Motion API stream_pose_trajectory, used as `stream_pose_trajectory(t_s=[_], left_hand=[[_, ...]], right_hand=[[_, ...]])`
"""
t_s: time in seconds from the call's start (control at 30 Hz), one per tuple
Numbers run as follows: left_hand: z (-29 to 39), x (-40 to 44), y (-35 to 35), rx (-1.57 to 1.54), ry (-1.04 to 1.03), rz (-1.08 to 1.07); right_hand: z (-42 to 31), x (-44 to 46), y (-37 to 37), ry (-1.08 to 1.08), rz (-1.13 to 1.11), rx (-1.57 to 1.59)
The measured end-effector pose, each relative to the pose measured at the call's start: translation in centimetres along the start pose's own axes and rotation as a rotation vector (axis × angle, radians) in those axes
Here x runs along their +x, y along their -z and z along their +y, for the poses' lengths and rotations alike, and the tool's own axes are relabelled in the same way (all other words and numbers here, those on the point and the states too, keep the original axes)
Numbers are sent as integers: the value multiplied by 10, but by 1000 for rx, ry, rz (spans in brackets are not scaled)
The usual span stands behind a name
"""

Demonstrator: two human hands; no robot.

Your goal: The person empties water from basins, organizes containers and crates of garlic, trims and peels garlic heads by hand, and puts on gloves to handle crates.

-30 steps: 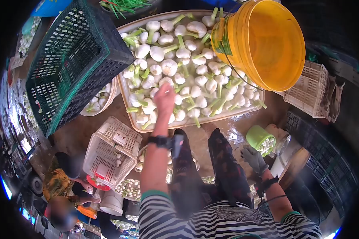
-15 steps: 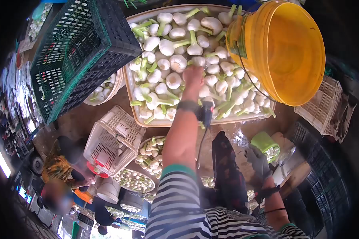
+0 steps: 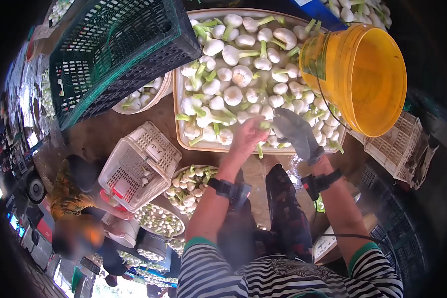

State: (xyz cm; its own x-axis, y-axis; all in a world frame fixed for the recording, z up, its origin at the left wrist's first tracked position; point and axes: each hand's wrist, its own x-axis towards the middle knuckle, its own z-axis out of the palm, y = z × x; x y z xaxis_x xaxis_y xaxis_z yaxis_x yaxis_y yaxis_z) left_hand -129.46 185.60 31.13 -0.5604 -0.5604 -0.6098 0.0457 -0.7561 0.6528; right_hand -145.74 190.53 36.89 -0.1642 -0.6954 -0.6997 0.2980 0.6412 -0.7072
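Observation:
A shallow white tray (image 3: 178, 114) holds many white garlic bulbs with green stems. Over its near edge, my bare left hand (image 3: 247, 138) has its fingers closed on a garlic bulb (image 3: 266, 125), mostly hidden between my two hands. My right hand (image 3: 299, 135), in a grey glove, curls against the same bulb from the other side. Another garlic bulb (image 3: 242, 76) lies in the tray beyond my hands. Dark bands with small boxes circle both wrists.
A yellow bucket (image 3: 377, 82) tilts over the tray's right side. At the left stands a dark green crate (image 3: 134, 64). A white basket (image 3: 141, 166) and a tub of garlic (image 3: 191, 188) are below it. Another person (image 3: 74, 198) works at lower left.
My left hand has drawn back from the middle of the tray to its near edge. My gloved right hand has come up from the light green bucket to meet it.

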Motion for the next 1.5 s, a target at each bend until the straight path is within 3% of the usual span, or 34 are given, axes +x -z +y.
stream_pose_trajectory(t_s=[0.03, 0.13, 0.37, 0.57, 0.67, 0.87, 0.93, 1.0, 1.1, 1.23, 1.33, 1.43, 1.5], left_hand=[[-4, 0, -3, -63, 16, 15], [-21, -4, -10, -199, 54, 71], [-23, -11, -3, -318, 99, 42], [-15, -11, -8, -428, 132, 117], [-14, -5, -8, -517, 229, 136], [-33, -4, -10, -826, 312, 32], [-27, -13, -20, -744, 327, 89], [-27, -17, -27, -607, 318, 125], [-39, -23, -42, -318, 262, 176], [-57, -31, -61, -200, 107, 158], [-73, -31, -63, 258, -263, 74], [-67, -37, -64, 80, -203, -39], [-64, -41, -65, -93, 76, 11]], right_hand=[[1, -1, -5, -5, 57, 107], [4, -2, -17, 18, 24, -100], [-12, -4, -22, -337, 101, 11], [-6, -5, -29, -140, 180, -73], [-8, -5, -34, -150, 264, -143], [-6, -9, -17, -223, 132, -54], [1, -11, -6, -275, 100, 6], [10, -20, 4, -185, 83, 87], [31, -34, 14, -37, 75, -77], [39, -48, 17, 230, 135, -186], [37, -51, 19, 384, 236, -983], [49, -54, 28, 448, 122, -988], [49, -60, 27, 202, 201, -629]])
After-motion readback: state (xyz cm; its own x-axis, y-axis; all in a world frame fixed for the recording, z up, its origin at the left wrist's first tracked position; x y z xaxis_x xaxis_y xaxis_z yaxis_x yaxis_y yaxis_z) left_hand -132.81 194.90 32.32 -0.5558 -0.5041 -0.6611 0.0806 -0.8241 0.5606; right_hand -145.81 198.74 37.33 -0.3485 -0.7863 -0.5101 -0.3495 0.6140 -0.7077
